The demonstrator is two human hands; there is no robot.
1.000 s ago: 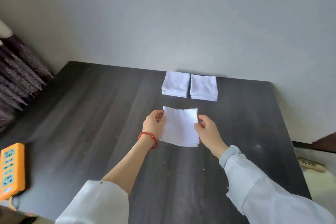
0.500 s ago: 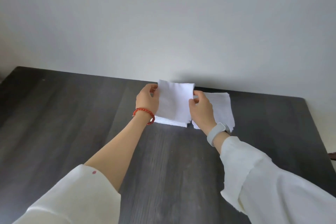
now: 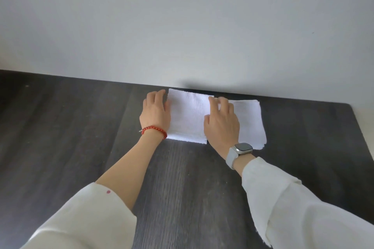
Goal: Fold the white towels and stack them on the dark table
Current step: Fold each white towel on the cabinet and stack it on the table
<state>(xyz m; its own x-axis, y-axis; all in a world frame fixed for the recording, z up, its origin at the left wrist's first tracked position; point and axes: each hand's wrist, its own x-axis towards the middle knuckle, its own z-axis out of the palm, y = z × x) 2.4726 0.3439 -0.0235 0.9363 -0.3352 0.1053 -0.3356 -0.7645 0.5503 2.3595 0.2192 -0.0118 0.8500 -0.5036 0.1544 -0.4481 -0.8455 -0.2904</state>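
Folded white towel (image 3: 188, 116), carried in the air a second ago, now laid on the left stack at the wall edge of the dark table (image 3: 81, 147); flanked by left hand (image 3: 155, 113) and right hand (image 3: 221, 122), fingers flat, gripping nothing. Beside it, second stack (image 3: 251, 121). One more towel apparently placed.

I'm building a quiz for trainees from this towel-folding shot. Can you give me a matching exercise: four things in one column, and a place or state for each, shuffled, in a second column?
Things:
1. left hand
2. right hand
3. red bead bracelet
4. right towel stack

Places or states:
A. lies untouched on top, nearer the table's right edge
B. sits on the left wrist
C. rests at the left edge of the left towel stack
D. rests on the right edge of the left towel stack, above a grey watch

Pairs: 1-C, 2-D, 3-B, 4-A
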